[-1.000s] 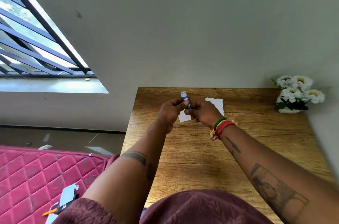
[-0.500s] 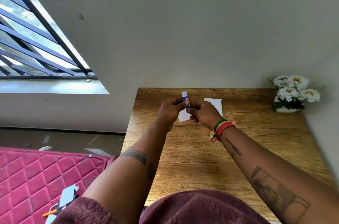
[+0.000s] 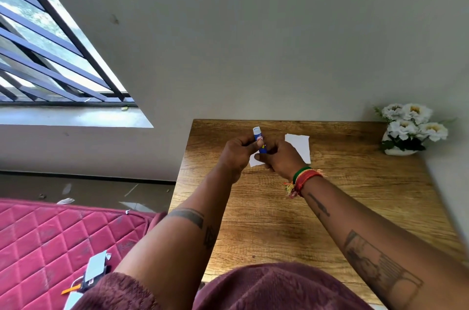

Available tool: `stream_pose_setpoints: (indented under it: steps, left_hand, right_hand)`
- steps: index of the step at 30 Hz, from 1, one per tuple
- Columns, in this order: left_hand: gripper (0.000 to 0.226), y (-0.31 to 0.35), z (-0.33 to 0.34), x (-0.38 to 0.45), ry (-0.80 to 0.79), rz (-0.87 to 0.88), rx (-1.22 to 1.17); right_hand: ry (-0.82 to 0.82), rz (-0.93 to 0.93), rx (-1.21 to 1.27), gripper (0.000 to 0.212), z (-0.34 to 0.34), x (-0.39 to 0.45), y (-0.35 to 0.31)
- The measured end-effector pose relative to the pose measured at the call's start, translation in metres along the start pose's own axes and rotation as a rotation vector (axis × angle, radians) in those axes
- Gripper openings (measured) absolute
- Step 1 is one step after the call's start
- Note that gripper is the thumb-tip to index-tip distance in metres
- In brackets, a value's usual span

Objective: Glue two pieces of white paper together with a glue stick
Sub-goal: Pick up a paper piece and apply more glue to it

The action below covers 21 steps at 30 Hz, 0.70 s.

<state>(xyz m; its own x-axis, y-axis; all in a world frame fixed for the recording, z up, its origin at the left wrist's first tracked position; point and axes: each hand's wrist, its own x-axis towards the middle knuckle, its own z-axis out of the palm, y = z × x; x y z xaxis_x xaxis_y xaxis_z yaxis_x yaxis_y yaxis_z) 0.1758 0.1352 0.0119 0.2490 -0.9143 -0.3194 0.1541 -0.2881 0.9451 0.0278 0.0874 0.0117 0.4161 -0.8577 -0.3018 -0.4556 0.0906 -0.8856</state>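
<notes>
A blue glue stick (image 3: pixel 259 139) with a white top stands almost upright above the far part of the wooden table (image 3: pixel 355 182). My left hand (image 3: pixel 237 155) pinches its upper body and my right hand (image 3: pixel 280 156) grips its lower end. Two white paper pieces lie flat under and behind the hands: one (image 3: pixel 299 145) shows at the right, the other (image 3: pixel 254 160) is mostly hidden, with only a corner visible between my hands.
A white pot of white flowers (image 3: pixel 408 129) stands at the table's far right corner by the wall. Left of the table lies a pink quilted mattress (image 3: pixel 45 241) with scissors and paper scraps (image 3: pixel 88 276). A barred window (image 3: pixel 45 55) is at upper left.
Both hands have stayed together on the glue stick, shifting only slightly; the stick's white top now stands a little further out above my fingers.
</notes>
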Motion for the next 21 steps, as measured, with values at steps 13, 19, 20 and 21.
stream_pose_setpoints:
  steps: [13, 19, 20, 21]
  left_hand:
    - [0.022, -0.008, -0.001, 0.007, -0.044, -0.107, -0.003]
    - [0.026, -0.022, -0.009, 0.022, 0.110, 0.014, 0.479]
    - [0.024, -0.024, -0.012, 0.025, 0.165, 0.048, 0.603]
    - [0.023, -0.027, -0.016, 0.026, 0.231, 0.088, 0.704]
  right_hand:
    - [-0.093, 0.227, 0.663, 0.022, -0.005, 0.014, 0.016]
    - [0.070, 0.185, 0.626, 0.019, -0.009, 0.035, 0.026]
    - [0.075, 0.184, 0.586, 0.020, -0.010, 0.039, 0.027]
    - [0.075, 0.184, 0.553, 0.021, -0.010, 0.042, 0.028]
